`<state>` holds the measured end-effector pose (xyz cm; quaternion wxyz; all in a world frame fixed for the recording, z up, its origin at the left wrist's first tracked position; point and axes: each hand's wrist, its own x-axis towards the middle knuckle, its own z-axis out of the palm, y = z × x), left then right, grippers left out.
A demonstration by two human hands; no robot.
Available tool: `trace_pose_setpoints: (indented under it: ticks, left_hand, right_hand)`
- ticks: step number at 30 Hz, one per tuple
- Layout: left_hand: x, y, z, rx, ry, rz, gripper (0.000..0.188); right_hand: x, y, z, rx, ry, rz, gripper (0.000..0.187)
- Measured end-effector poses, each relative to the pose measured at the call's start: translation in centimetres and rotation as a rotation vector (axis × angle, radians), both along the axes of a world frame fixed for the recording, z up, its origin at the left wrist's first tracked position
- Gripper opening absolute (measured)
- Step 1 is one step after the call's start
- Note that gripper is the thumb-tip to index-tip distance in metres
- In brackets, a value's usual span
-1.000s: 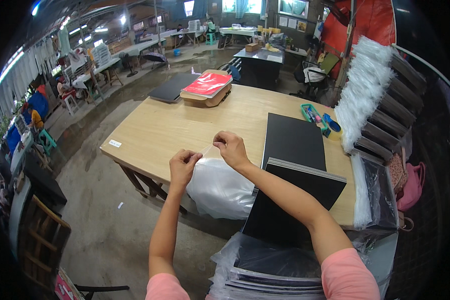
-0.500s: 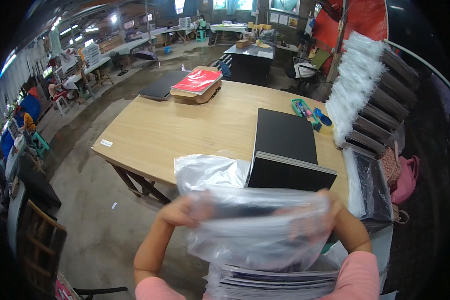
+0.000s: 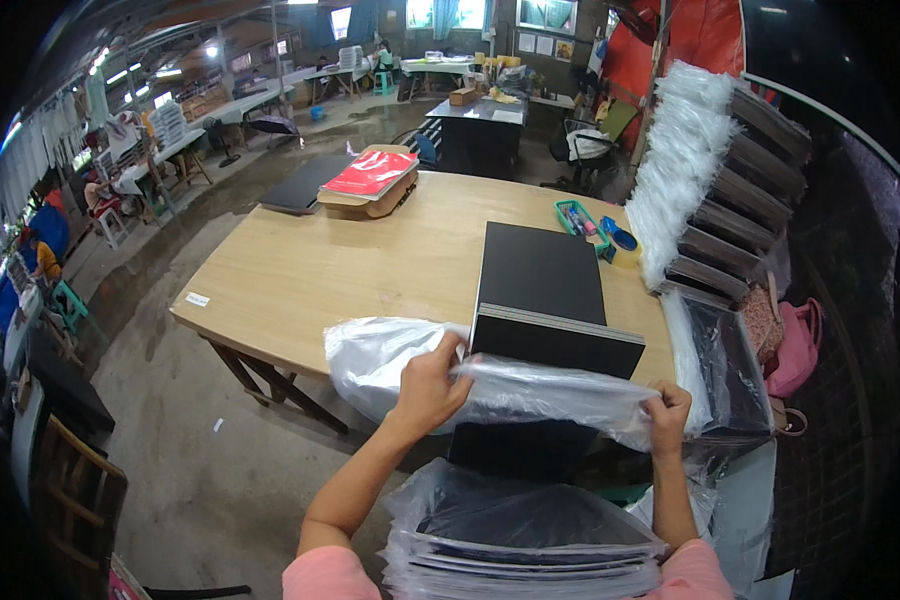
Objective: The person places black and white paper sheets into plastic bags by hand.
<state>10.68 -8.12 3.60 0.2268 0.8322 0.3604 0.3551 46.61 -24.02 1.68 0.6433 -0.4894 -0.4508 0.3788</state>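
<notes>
My left hand point(image 3: 431, 384) pinches one end of a clear plastic bag point(image 3: 560, 396). The bag's other end is gripped by my right hand point(image 3: 668, 412), so it stretches between them at the table's near edge. Just beyond it, a stack of black boards point(image 3: 562, 345) shows its layered edge, with a flat black board surface point(image 3: 542, 268) behind. More clear plastic point(image 3: 365, 352) lies on the table's near edge, left of the boards. Closest to me is a pile of black boards in clear plastic sleeves point(image 3: 535, 520), between my forearms.
On the wooden table point(image 3: 340, 270) sit a red packet point(image 3: 372, 173) on a cardboard box, a dark folder point(image 3: 303, 184), a green basket point(image 3: 581, 219) and tape point(image 3: 625, 256). Tall stacks of sleeved boards point(image 3: 695, 170) and a pink bag point(image 3: 796, 345) flank the right side. People sit far left.
The bag, raised and billowing before, is now lower and drawn into a narrow band. My hands have moved onward toward the boards. More of the sleeved pile shows.
</notes>
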Motion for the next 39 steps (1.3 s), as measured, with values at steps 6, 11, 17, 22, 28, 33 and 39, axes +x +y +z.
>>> trace_pose_setpoints:
  ticks: [6,11,17,22,28,33,39]
  left_hand:
    - [1.6,-1.3,2.1,0.601,0.188,0.241,0.058]
    - [-1.9,-3.3,2.7,-0.014,-0.021,-0.234,0.028]
    - [-2.4,0.5,-3.0,-1.694,-0.608,-0.544,0.018]
    - [-6.1,0.8,-15.6,-1.865,-0.605,-0.464,0.005]
    - [-5.7,-3.9,-27.2,-1.595,-0.41,-0.067,0.029]
    - [-5.8,-3.9,-24.3,-0.571,-0.438,0.613,0.03]
    - [-9.3,4.4,-9.7,0.181,-0.18,1.095,0.042]
  right_hand:
    - [-4.4,2.6,2.8,0.257,-0.987,-0.545,0.049]
    - [-3.7,-1.0,4.3,0.134,-0.801,-0.365,0.028]
    - [0.5,-2.2,-0.7,-0.487,0.254,0.278,0.025]
    - [-1.9,-4.4,-9.0,-0.429,0.472,0.231,0.023]
    - [-2.4,-5.6,-15.7,-0.767,0.099,0.305,0.013]
    - [-1.8,-6.5,-24.0,-0.844,0.008,0.108,0.026]
    - [1.2,-5.6,-24.5,-0.758,-0.659,0.194,0.036]
